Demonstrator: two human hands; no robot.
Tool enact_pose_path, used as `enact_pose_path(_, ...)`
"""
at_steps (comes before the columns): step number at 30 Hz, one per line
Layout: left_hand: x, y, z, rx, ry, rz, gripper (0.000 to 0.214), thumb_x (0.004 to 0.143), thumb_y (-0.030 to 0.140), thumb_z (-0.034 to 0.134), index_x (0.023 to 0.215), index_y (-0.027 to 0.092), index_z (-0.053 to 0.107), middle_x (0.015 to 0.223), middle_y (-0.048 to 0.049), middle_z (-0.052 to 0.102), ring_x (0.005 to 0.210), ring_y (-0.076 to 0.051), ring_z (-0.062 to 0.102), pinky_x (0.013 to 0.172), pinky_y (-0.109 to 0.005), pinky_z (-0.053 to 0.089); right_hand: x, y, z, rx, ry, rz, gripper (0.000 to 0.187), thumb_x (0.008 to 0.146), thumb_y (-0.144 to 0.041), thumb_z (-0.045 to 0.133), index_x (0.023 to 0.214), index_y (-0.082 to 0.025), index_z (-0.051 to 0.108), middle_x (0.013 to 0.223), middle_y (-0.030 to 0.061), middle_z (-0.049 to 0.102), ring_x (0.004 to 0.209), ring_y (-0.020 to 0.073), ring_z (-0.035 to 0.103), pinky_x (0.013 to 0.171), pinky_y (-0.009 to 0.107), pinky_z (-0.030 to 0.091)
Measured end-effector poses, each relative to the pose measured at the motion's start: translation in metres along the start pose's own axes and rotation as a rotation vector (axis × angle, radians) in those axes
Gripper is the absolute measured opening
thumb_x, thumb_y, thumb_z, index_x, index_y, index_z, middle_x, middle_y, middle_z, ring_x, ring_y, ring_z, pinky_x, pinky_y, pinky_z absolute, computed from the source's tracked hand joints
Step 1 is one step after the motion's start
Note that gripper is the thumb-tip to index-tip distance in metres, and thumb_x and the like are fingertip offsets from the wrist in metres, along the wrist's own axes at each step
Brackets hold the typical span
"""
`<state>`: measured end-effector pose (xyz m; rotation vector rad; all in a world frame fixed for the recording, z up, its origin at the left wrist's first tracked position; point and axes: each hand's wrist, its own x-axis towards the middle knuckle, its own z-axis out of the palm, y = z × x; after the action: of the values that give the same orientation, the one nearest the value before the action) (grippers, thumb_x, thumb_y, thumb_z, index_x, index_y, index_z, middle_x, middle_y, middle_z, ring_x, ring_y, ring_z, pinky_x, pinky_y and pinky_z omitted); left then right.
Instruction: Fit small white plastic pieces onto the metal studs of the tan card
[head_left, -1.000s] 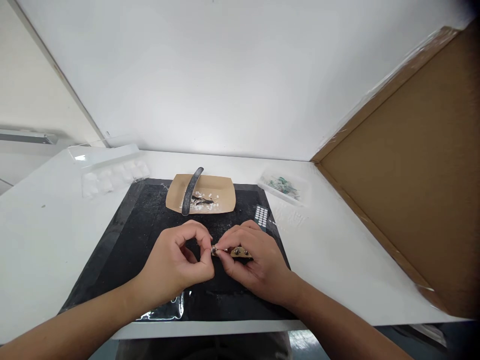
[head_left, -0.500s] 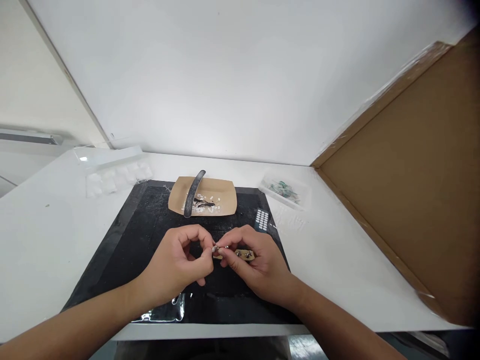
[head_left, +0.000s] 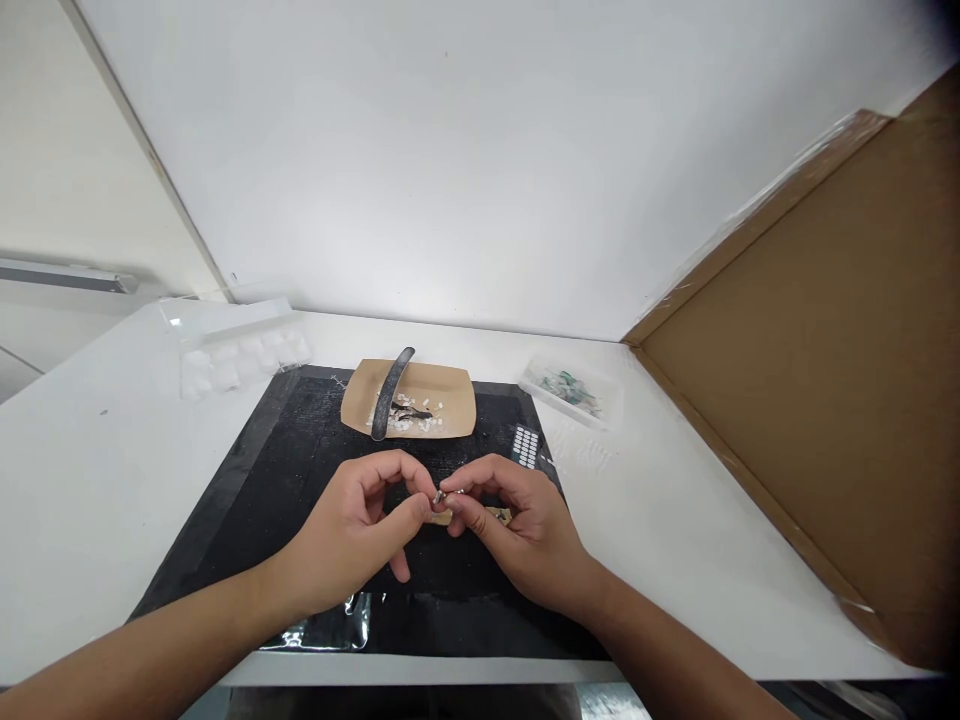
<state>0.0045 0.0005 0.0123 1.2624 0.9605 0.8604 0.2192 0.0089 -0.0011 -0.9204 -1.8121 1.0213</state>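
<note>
Right hand [head_left: 525,520] pinching small silvery piece [head_left: 438,496] over black mat [head_left: 285,480], left hand [head_left: 360,535] curled at its end, hold unclear, tan strip [head_left: 500,515] behind fingers, curved grainy file [head_left: 390,398] across tray [head_left: 451,384].

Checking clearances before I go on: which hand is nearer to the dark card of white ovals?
Right. The right hand is just on the near side of the card; the left hand is farther off, to the card's left and nearer side.

Tray [head_left: 452,388] on mat [head_left: 251,500] btwn case [head_left: 244,320] (L) & bin [head_left: 555,398] (R).
</note>
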Motion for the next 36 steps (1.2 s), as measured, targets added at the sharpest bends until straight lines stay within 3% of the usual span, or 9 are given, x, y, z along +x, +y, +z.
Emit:
enact_pose_path(13,0.0033,0.0011,-0.0048,0.014,-0.079,0.037,0.031,0.095,0.043,0.075,0.087,0.013,0.070,0.083,-0.0019,0.065,0.051,-0.007,0.059,0.041,-0.017,0.057,-0.0010,0.0008,-0.0026,-0.018,-0.003,-0.029,0.009,0.104,-0.030,0.068,0.111,-0.027,0.074,0.080,-0.0025,0.077,0.073,0.0134,0.077,0.070,0.026,0.060)
enact_pose_path(24,0.0044,-0.0003,-0.0049,-0.036,-0.102,0.022,0.034,0.095,0.046,0.075,0.090,0.013,0.072,0.086,-0.0041,0.064,0.064,-0.011,0.060,0.041,-0.018,0.060,-0.0010,-0.0004,-0.0020,0.021,0.000,-0.023,0.010,0.105,-0.031,0.067,0.110,-0.025,0.074,0.082,-0.0010,0.077,0.071,0.0131,0.077,0.067,0.025,0.061)
enact_pose_path(36,0.0038,0.0034,-0.0036,-0.061,-0.120,-0.008,0.037,0.098,0.048,0.072,0.090,0.012,0.070,0.085,-0.0020,0.060,0.061,-0.009,0.058,0.041,-0.016,0.059,-0.0024,0.0043,-0.0017,0.109,-0.016,0.040,0.011,0.105,-0.032,0.065,0.110,-0.025,0.072,0.087,0.0010,0.076,0.074,0.0148,0.077,0.069,0.027,0.063)
